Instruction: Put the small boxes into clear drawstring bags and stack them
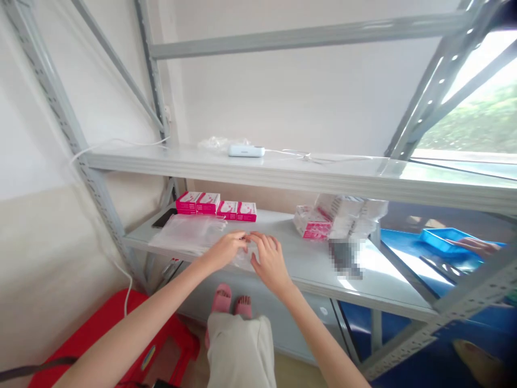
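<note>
My left hand (226, 249) and my right hand (269, 260) meet over a small clear plastic bag (244, 257) on the lower grey shelf (315, 269). Both pinch its top edge with curled fingers. What the bag holds cannot be made out. To the left of my left hand lies a stack of clear plastic bags (188, 233). Behind them stand several pink and white boxes (216, 206) in a row.
A wrapped bundle of pink and white boxes (319, 222) sits at the shelf's right. A dark phone (163, 217) lies at the left back. The upper shelf (283, 170) carries a white device (246, 151) with cables. A red stool (121, 334) stands below; another person's hand (474, 246) rests by a blue tray.
</note>
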`<state>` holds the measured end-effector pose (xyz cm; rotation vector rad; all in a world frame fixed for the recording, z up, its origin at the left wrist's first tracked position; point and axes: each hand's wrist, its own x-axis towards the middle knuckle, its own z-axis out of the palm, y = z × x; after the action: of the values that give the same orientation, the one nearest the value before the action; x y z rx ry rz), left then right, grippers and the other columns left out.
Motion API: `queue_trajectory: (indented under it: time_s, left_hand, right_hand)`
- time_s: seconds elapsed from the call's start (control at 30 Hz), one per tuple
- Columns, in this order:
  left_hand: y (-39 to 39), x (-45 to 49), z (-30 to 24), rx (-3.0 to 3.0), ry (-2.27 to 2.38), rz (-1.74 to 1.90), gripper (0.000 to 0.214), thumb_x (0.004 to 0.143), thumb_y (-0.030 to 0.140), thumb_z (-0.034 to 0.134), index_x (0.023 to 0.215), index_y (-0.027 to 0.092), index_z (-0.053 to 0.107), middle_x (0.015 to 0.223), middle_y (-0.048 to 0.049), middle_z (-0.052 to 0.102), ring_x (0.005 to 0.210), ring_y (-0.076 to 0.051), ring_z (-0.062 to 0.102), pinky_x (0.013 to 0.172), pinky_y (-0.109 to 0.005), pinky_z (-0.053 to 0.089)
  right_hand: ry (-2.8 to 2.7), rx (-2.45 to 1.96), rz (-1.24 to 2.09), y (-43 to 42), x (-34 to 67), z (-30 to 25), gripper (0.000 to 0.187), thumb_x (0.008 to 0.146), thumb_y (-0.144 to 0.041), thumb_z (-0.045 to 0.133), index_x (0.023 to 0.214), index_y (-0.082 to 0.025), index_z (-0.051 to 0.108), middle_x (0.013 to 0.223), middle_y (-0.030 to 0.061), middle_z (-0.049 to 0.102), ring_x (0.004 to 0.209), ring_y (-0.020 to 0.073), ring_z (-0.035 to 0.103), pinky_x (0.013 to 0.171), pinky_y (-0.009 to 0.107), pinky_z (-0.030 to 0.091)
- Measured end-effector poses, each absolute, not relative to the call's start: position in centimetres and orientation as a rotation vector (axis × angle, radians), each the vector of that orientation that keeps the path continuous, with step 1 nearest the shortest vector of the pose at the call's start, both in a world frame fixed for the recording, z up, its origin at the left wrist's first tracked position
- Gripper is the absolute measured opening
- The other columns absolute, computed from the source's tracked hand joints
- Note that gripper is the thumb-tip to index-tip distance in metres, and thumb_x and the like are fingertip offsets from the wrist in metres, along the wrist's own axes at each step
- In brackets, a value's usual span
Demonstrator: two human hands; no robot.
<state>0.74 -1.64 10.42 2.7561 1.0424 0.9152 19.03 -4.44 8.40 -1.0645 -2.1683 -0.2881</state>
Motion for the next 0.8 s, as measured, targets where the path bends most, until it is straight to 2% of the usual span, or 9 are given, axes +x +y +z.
queue_trajectory:
  time_s: [0.1,0.2,0.3,0.37,0.43,0.53,0.63,0.73,0.8]
  left_hand:
    - [-1.9,1.2,9.9,2.687,1.049,0.940,0.040,0.078,-0.005,0.036,0.072,0.017,0.069,0.101,-0.0059,0.064,0.098,-0.016,0.060,0.090,-0.031,0.047]
    - [-2.4,0.7,8.8,2.637,1.068,0.908,0.045,0.073,-0.008,0.033,0.072,0.018,0.069,0.101,-0.0048,0.064,0.098,-0.015,0.060,0.091,-0.030,0.047]
    - [-2.7,-0.3,7.4,2.650,1.127,0.828,0.045,0.071,-0.008,0.033,0.073,0.018,0.069,0.102,-0.0047,0.063,0.098,-0.014,0.060,0.089,-0.029,0.048]
    - [-2.9,-1.1,6.7,2.706,1.205,0.753,0.044,0.073,-0.008,0.034,0.077,0.018,0.069,0.103,-0.0050,0.062,0.100,-0.015,0.060,0.089,-0.029,0.048]
    - [-3.1,-1.8,6.4,2.785,1.357,0.690,0.043,0.075,-0.006,0.037,0.089,0.018,0.070,0.109,-0.0066,0.061,0.105,-0.018,0.057,0.093,-0.035,0.047]
    - [-4.2,-2.1,7.0,2.871,1.635,0.667,0.050,0.077,-0.004,0.040,0.114,0.019,0.063,0.125,-0.0111,0.055,0.114,-0.024,0.052,0.102,-0.048,0.038]
    - [-6.1,-0.7,8.0,2.884,1.765,0.798,0.049,0.077,-0.004,0.040,0.116,0.019,0.061,0.133,-0.0124,0.050,0.121,-0.026,0.047,0.109,-0.055,0.028]
    - [-8.3,2.0,7.8,2.908,1.616,0.887,0.038,0.079,0.000,0.042,0.105,0.019,0.063,0.130,-0.0097,0.052,0.117,-0.025,0.048,0.106,-0.047,0.035]
    - [-9.4,3.5,6.8,2.996,1.407,0.724,0.027,0.082,0.005,0.045,0.098,0.018,0.062,0.125,-0.0098,0.055,0.110,-0.024,0.052,0.096,-0.040,0.044]
  right_hand:
    - [-2.219,-1.338,-0.269,-3.4,20.2,8.4,0.049,0.085,-0.011,0.047,0.133,-0.021,0.041,0.108,0.0075,0.065,0.096,0.0190,0.060,0.084,0.032,0.040]
    - [-2.305,-1.530,-0.224,-3.0,21.0,7.9,0.048,0.089,-0.019,0.052,0.135,-0.024,0.040,0.101,0.0060,0.068,0.089,0.0181,0.064,0.071,0.027,0.041]
    - [-2.384,-1.668,-0.163,-2.8,21.0,7.0,0.026,0.092,-0.028,0.050,0.117,-0.028,0.057,0.093,0.0043,0.071,0.084,0.0187,0.067,0.063,0.025,0.039]
    - [-2.400,-1.702,-0.163,-2.6,20.7,6.5,0.020,0.095,-0.030,0.045,0.103,-0.026,0.063,0.091,0.0048,0.071,0.084,0.0189,0.068,0.061,0.025,0.038]
    - [-2.383,-1.715,-0.192,-2.6,20.3,6.0,0.024,0.097,-0.029,0.040,0.097,-0.024,0.064,0.090,0.0063,0.071,0.082,0.0186,0.068,0.060,0.024,0.037]
    - [-2.356,-1.745,-0.216,-2.6,19.6,5.7,0.025,0.097,-0.026,0.038,0.095,-0.021,0.063,0.087,0.0080,0.071,0.080,0.0192,0.068,0.059,0.024,0.038]
    - [-2.323,-1.799,-0.208,-2.6,19.0,5.6,0.025,0.097,-0.027,0.038,0.096,-0.020,0.063,0.087,0.0097,0.071,0.079,0.0198,0.068,0.060,0.025,0.039]
    - [-2.288,-1.825,-0.189,-2.5,18.5,5.7,0.025,0.097,-0.027,0.038,0.098,-0.020,0.063,0.086,0.0105,0.070,0.078,0.0207,0.068,0.060,0.026,0.040]
    - [-2.286,-1.825,-0.181,-2.5,18.3,5.8,0.026,0.097,-0.027,0.038,0.096,-0.020,0.063,0.084,0.0102,0.070,0.076,0.0211,0.068,0.059,0.026,0.039]
